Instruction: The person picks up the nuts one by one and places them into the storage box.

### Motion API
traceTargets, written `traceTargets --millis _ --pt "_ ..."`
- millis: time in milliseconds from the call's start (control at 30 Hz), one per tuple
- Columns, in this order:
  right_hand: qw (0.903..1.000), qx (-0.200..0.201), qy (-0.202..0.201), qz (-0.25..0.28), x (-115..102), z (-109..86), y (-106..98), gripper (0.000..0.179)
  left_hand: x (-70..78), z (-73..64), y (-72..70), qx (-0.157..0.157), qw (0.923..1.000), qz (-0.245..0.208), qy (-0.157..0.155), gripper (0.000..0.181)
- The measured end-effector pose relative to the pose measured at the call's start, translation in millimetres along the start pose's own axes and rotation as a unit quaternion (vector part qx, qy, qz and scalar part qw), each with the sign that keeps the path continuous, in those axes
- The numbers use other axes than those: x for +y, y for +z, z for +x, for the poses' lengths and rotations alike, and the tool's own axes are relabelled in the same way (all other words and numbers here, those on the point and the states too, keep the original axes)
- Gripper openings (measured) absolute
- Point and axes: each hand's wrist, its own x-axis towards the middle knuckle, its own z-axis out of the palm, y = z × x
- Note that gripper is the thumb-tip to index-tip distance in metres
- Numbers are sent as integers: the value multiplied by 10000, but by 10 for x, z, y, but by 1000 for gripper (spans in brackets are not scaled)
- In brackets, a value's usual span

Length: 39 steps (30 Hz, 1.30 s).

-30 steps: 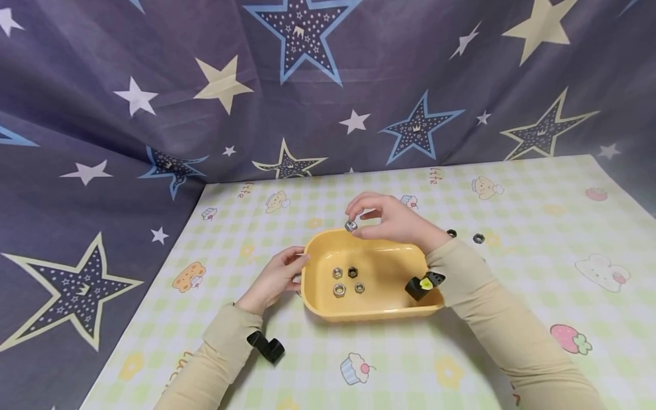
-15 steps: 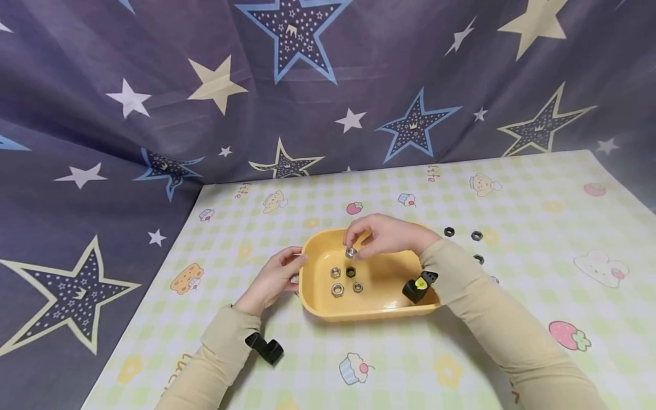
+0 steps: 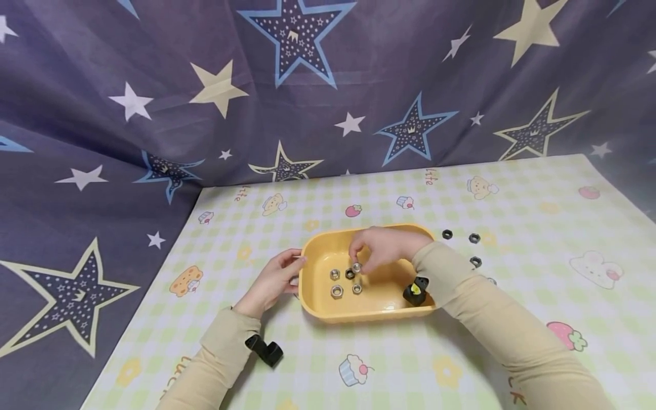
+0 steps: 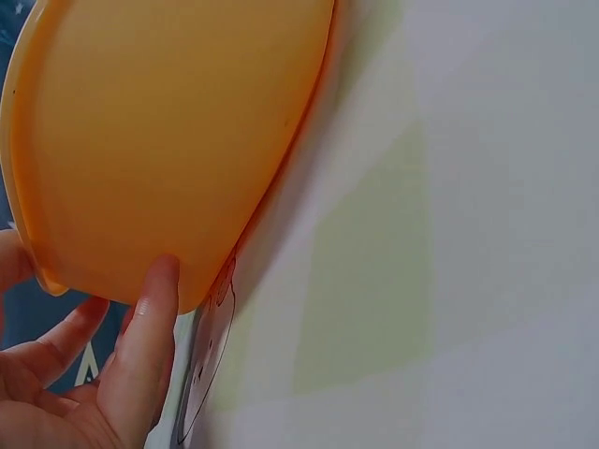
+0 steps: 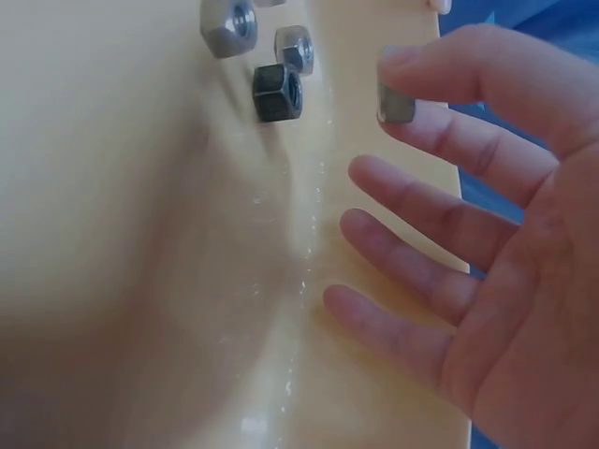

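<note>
A yellow plastic tub (image 3: pixel 359 314) sits on the tablecloth. My left hand (image 3: pixel 270 283) holds its left end, thumb at the rim and fingers against the outer wall (image 4: pixel 168 187). Inside the tub, my right hand (image 3: pixel 385 246) pinches a silver hex nut (image 5: pixel 397 101) between thumb and index finger, low over the floor; the other fingers are spread. Just left of that nut lie a black nut (image 3: pixel 350 274) and a silver nut (image 3: pixel 335 274). Two more silver nuts, a larger one (image 3: pixel 336 291) and a smaller one (image 3: pixel 357 288), lie toward the front.
To the right of the tub, several nuts lie on the cloth: dark ones (image 3: pixel 447 234) and a lighter one (image 3: pixel 492 281) partly behind the right sleeve. A star-patterned curtain (image 3: pixel 307 131) hangs behind the table. Black wrist cameras (image 3: pixel 265 350) are strapped to both wrists.
From above the tub's back rim, my right hand has come down and toward the front into the tub with the silver nut. My left hand keeps its hold on the tub.
</note>
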Motion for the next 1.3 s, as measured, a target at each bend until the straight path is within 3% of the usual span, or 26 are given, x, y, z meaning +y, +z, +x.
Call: traceTargets --millis 467,900,1300 --pt "9915 67 880 -952 -81 19 64 10 -18 2 4 18 10000 32 45 37" --pt "9743 -66 1104 -1963 -133 55 130 13 -16 7 5 86 9999 -11 86 36" --pt "9687 30 1126 -2213 -135 49 183 18 -29 1 3 52 10000 -11 72 37"
